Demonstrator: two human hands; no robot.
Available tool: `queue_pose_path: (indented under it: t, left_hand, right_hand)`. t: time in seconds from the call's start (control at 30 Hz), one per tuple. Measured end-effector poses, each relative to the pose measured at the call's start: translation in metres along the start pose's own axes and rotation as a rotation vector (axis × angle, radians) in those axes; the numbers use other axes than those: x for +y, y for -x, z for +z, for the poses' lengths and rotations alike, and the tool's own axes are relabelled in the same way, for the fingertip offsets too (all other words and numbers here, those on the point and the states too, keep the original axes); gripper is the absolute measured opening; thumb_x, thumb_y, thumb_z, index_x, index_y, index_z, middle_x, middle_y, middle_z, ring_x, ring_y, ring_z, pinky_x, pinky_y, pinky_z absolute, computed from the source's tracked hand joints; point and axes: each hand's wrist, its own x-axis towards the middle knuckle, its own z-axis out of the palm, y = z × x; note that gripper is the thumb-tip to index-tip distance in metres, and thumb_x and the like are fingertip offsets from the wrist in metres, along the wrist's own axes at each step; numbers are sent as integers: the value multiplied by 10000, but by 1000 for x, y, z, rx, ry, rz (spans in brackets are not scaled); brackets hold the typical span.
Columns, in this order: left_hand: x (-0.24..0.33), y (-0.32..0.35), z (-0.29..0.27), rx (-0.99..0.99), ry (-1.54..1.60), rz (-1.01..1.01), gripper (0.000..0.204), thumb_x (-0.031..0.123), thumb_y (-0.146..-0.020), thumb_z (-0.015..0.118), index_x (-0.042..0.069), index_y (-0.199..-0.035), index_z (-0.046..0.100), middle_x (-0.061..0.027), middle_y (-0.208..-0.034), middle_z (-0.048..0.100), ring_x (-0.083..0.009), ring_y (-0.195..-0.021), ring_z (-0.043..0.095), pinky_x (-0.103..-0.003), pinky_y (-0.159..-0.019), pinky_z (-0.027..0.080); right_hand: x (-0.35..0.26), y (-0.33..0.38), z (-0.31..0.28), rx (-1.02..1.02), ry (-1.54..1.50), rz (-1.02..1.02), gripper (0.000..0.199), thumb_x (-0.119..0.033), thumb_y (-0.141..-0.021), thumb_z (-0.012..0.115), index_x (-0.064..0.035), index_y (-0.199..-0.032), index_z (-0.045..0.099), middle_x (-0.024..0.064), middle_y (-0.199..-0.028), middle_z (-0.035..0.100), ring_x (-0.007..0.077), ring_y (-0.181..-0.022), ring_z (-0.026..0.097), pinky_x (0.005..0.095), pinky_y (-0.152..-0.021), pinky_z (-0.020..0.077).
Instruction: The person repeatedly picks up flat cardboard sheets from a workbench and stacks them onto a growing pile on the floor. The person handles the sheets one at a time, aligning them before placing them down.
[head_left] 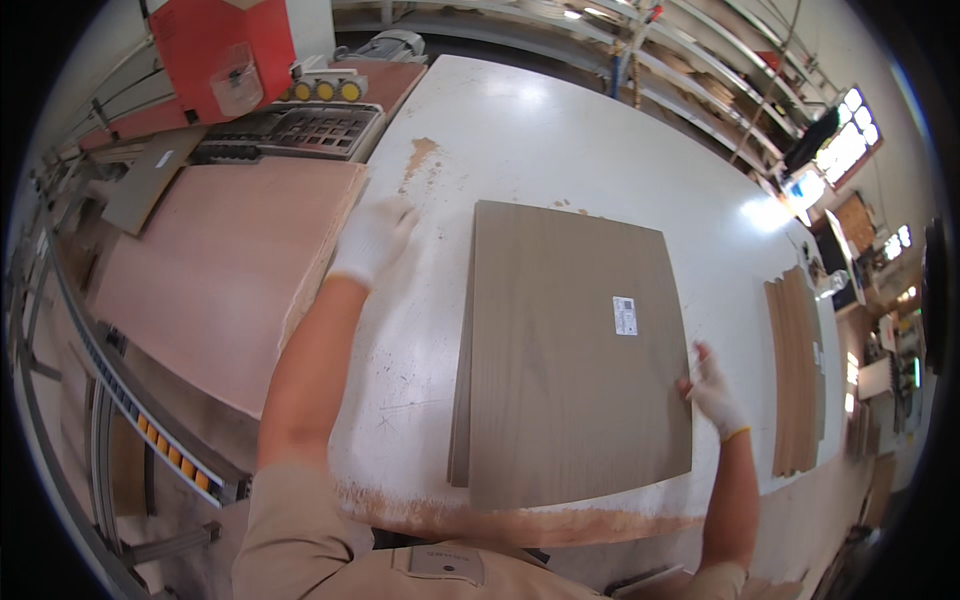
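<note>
Two or more flat grey-brown wood panels (570, 330) lie stacked on the white worktable, their left edges a little out of line. The top one bears a small white label (625, 316). My right hand (714, 392), in a white glove with bare fingertips showing, is at the stack's right edge. Its thumb and fingers are apart, the thumb close to or touching the edge. To the left of the stack, my white-gloved left hand (375, 238) hovers over the table beside the pinkish board. Motion smears its fingers, and nothing shows in it.
The white worktable (500, 120) has worn brown patches. At left are a large pinkish board (225, 265), a machine with a red cover (225, 55), another labelled panel (155, 180) and a roller rail (165, 445). A stack of brown strips (792, 375) lies at right, with shelving (680, 90) behind.
</note>
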Motion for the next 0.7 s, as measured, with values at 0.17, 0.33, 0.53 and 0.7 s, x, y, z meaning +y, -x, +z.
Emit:
queue_pose_path:
  t: [0.17,0.33,0.53,0.7]
  left_hand:
    - [58,276,-80,-303,147,-532,777,468,-934,721,98,-1582,507,-226,-884,750,-350,-889,766,-486,-828,586]
    - [146,486,-85,-279,-103,-1230,873,507,-842,814,55,-1536,539,-260,-911,756,-419,-860,755,-487,-827,581]
    - [193,584,-32,-733,-295,-1252,750,317,-897,754,111,-1572,499,-207,-1189,741,-397,-1014,733,-533,-915,572]
    - [216,570,-3,-435,-56,-1125,767,297,-956,693,243,-1651,372,-197,-1651,444,-438,-1447,503,-508,-1155,465]
  right_hand:
    - [-92,-142,7,127,456,-335,629,-347,-997,636,-45,-1536,514,192,-1582,526,399,-1419,537,446,-1178,435]
    - [-155,-235,71,-91,630,-376,584,-522,-1035,531,-99,-1419,654,193,-1388,687,411,-1318,614,476,-1107,481]
    - [-152,-255,85,-74,752,-299,609,-588,-1042,451,-109,-1293,732,241,-1325,709,435,-1285,638,501,-1100,481]
    - [-142,-242,84,-75,758,-357,637,-573,-1050,431,-67,-1303,724,263,-1334,698,454,-1294,624,508,-1116,465]
